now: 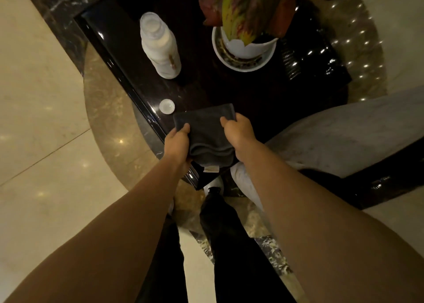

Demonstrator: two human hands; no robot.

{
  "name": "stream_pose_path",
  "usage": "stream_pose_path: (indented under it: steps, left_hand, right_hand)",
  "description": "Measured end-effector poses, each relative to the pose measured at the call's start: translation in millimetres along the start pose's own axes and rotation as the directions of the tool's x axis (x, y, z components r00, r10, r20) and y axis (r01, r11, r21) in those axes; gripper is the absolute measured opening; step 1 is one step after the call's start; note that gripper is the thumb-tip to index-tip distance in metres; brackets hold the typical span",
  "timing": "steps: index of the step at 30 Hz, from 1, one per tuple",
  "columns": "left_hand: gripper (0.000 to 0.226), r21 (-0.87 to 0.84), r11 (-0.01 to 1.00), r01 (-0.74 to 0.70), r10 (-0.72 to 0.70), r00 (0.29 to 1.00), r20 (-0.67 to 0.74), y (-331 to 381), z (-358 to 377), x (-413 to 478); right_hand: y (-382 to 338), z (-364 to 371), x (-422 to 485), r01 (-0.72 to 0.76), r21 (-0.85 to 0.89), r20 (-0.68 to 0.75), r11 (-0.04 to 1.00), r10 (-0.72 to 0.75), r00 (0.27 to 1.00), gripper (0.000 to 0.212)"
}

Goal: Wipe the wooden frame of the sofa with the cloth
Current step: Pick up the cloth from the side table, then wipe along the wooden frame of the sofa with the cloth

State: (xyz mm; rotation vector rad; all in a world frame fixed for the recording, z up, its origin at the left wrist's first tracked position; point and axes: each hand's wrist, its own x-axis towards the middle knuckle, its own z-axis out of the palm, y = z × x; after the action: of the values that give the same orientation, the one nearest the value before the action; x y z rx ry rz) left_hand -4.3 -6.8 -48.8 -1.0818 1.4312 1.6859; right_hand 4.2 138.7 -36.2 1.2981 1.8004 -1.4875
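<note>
A dark grey folded cloth (pixel 205 135) lies at the near corner of a glossy dark wooden side table (pixel 128 38). My left hand (pixel 177 143) grips the cloth's left edge and my right hand (pixel 238 134) grips its right edge. A small white tag (pixel 211 169) hangs from the cloth's near fold. To the right is the sofa, with a pale grey cushioned arm (pixel 344 137) and a shiny dark wooden frame (pixel 385 181) beneath it.
On the table stand a white bottle (pixel 160 47) without its cap, a small round white cap (pixel 167 106), and a white pot (pixel 245 50) holding a red-green leafy plant. My dark trousers and a shoe (pixel 215 185) show below. Polished marble floor surrounds everything.
</note>
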Motion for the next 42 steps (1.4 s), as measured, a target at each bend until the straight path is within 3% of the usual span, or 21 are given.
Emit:
stream_pose_path:
  steps: [4,7,10,15,17,19,26,29,32,34,36,37,39,40,42]
  left_hand:
    - [0.031,0.282,0.909,-0.307,0.3,0.951,0.07,23.5,3.2,-28.7]
    - [0.037,0.49,0.68,-0.546,0.514,0.831,0.212,33.6,-1.8,-56.4]
    - [0.035,0.529,0.46,-0.713,0.624,0.684,0.378,34.3,-23.3,-71.4]
    - [0.027,0.47,0.366,-0.803,0.544,0.595,0.592,30.8,-47.5,-122.5]
    - [0.016,0.459,0.325,-0.826,0.497,0.563,0.66,24.7,-43.1,-151.8]
    - [0.007,0.45,0.368,-0.813,0.428,0.578,0.694,18.2,-28.3,-177.8]
    - [0.01,0.349,0.329,-0.878,0.378,0.461,0.803,-4.9,52.5,-237.5]
    - [0.011,0.37,0.283,-0.885,0.38,0.457,0.804,-12.5,80.7,-232.9]
    - [0.012,0.419,0.169,-0.892,0.455,0.448,0.77,-14.7,90.3,-215.2]
    - [0.015,0.509,0.2,-0.837,0.483,0.537,0.692,-10.2,85.1,-197.9]
    - [0.018,0.606,0.274,-0.747,0.446,0.657,0.608,-7.4,72.9,-179.8]
    - [0.021,0.644,0.301,-0.704,0.424,0.703,0.57,-7.0,69.9,-171.3]
    - [0.024,0.688,0.357,-0.632,0.394,0.77,0.502,-9.1,68.8,-159.5]
    - [0.024,0.699,0.376,-0.608,0.391,0.788,0.476,-10.6,72.8,-155.4]
    - [0.024,0.708,0.42,-0.568,0.368,0.82,0.44,-13.5,80.1,-153.0]
  right_hand:
    - [-10.1,-1.5,-49.5,0.155,0.093,-0.163,0.984,-0.138,0.977,0.023]
    - [-16.7,-3.1,-97.1,0.274,0.152,-0.276,0.95,-0.225,0.934,0.028]
    - [-11.6,1.5,-140.3,0.423,0.115,-0.356,0.899,-0.36,0.862,0.023]
    - [25.0,3.7,-224.9,0.511,0.022,-0.503,0.859,-0.432,0.748,0.027]
    - [46.9,-9.1,-258.1,0.522,0.042,-0.599,0.852,-0.397,0.696,0.023]
    - [63.7,-31.1,-281.9,0.504,0.113,-0.675,0.856,-0.307,0.671,0.017]
    - [88.4,-128.3,-297.3,0.423,0.088,-0.764,0.902,-0.211,0.609,0.025]
    - [95.7,-159.0,-272.0,0.359,0.018,-0.8,0.933,-0.203,0.565,0.034]
    - [99.9,-163.1,-243.1,0.134,-0.322,-0.814,0.937,-0.347,0.466,0.062]
    - [94.4,-146.4,-219.2,0.089,-0.565,-0.647,0.82,-0.508,0.569,0.07]
    - [90.4,-123.6,-195.2,0.078,-0.683,-0.479,0.726,-0.525,0.703,0.073]
    - [87.9,-113.9,-183.4,0.041,-0.686,-0.484,0.727,-0.498,0.72,0.074]
    - [85.2,-91.9,-174.0,-0.009,-0.689,-0.532,0.724,-0.498,0.685,0.076]
    - [86.0,-80.1,-174.1,0.025,-0.753,-0.464,0.657,-0.557,0.689,0.076]
    - [93.8,-74.3,-177.5,0.208,-0.918,-0.114,0.337,-0.729,0.675,0.071]
